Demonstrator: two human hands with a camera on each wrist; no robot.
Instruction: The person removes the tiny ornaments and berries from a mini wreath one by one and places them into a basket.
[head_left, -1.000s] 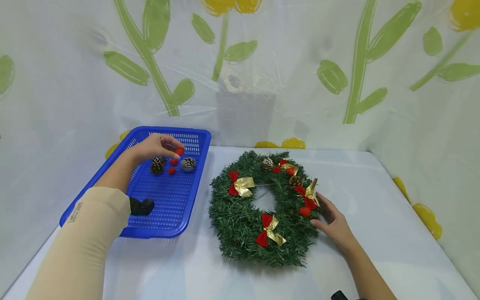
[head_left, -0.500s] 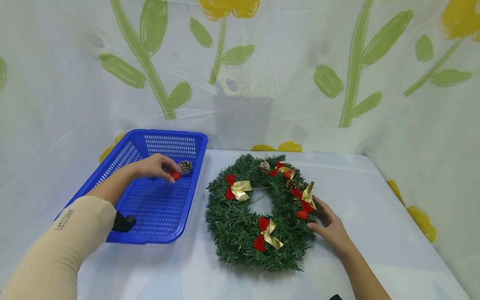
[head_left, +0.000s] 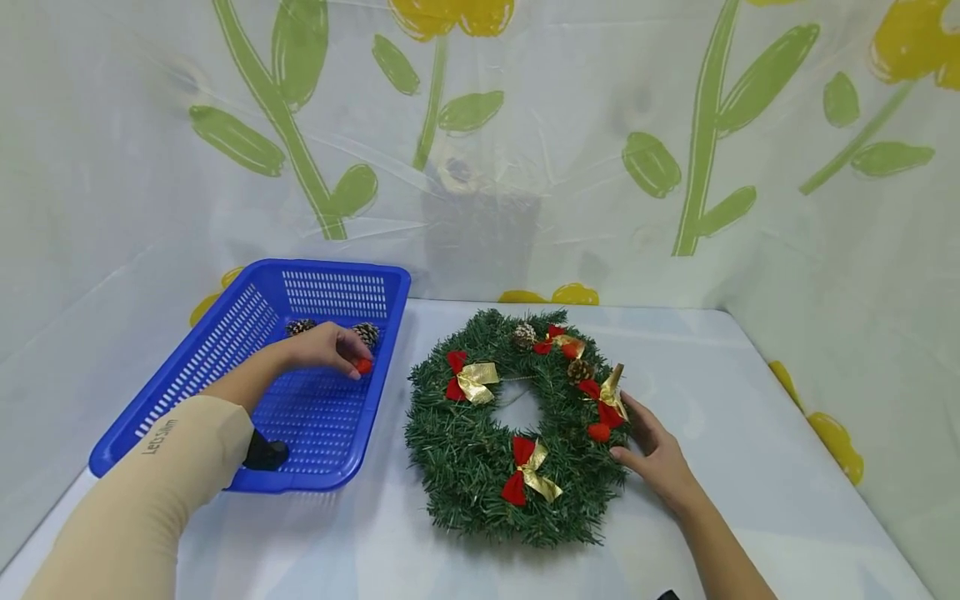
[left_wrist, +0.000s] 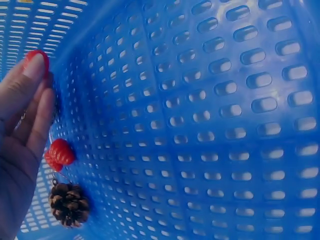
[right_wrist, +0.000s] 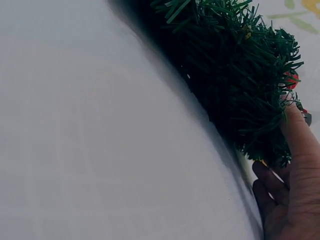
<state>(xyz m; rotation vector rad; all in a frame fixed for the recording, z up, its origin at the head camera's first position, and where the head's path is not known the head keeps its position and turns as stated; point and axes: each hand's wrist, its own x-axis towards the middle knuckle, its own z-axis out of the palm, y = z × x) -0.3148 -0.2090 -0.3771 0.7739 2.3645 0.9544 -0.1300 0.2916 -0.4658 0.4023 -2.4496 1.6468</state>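
Observation:
My left hand [head_left: 322,343] is inside the blue plastic basket [head_left: 322,442], pinching a small red berry ornament [left_wrist: 37,60] between thumb and fingertips. More red berries [left_wrist: 61,152] and a brown pine cone [left_wrist: 70,205] lie below that hand in the left wrist view. On the table, a green artificial wreath [head_left: 465,450] carries red-and-gold bows [head_left: 531,472], small pine cones [head_left: 580,371] and red berries [head_left: 598,432]. At its right edge my right hand [head_left: 660,458] holds it, thumb on the upper side; the fingers are partly hidden beneath the greenery [right_wrist: 240,90].
A frosted pine cone [head_left: 366,333] lies by the basket's right wall, another pine cone [head_left: 300,327] to its left. The white table [head_left: 750,417] is backed by a pale curtain [head_left: 570,167] printed with flowers. A dark wrist strap [head_left: 266,454] shows at my left forearm.
My left hand has come down and nearer within the basket, then slightly right, still pinching the red berry. My right hand stays at the wreath's edge. The head view has shifted slightly.

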